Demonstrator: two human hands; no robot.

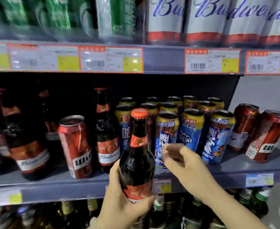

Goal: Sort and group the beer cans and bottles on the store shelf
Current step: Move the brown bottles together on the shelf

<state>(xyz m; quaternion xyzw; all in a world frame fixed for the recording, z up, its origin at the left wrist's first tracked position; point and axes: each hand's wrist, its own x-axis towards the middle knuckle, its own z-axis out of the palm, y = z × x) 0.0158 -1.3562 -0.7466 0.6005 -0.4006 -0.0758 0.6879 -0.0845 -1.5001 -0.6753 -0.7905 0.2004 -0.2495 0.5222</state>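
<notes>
Left hand point(119, 205), lower centre of frame, grips a dark glass beer bottle point(136, 162) round its lower body at the red label; fingers wrapped behind, thumb on the near side. Bottle upright, held in front of the middle shelf point(56, 184) edge, red cap at top, not resting on the shelf.

Right hand point(182, 161), centre right, holds nothing; fingers point(168, 150) loosely curled, tips just beside the front blue-and-yellow can point(166, 136), contact unclear due to blur.

Handling, judged: bottle is glass, rigid, fairly heavy if full, smooth and possibly slippery, breakable if dropped or knocked on the metal shelf. Best hold is round the body at or just above the label, as now; neck is a weaker hold. Cans are light, thin-walled, dent easily; take round the middle.

Matching bottles point(107, 129) stand left of centre on the same shelf, with a red can point(75, 146) between them and more red cans point(266, 136) at far right, so grouping looks unfinished.
</notes>
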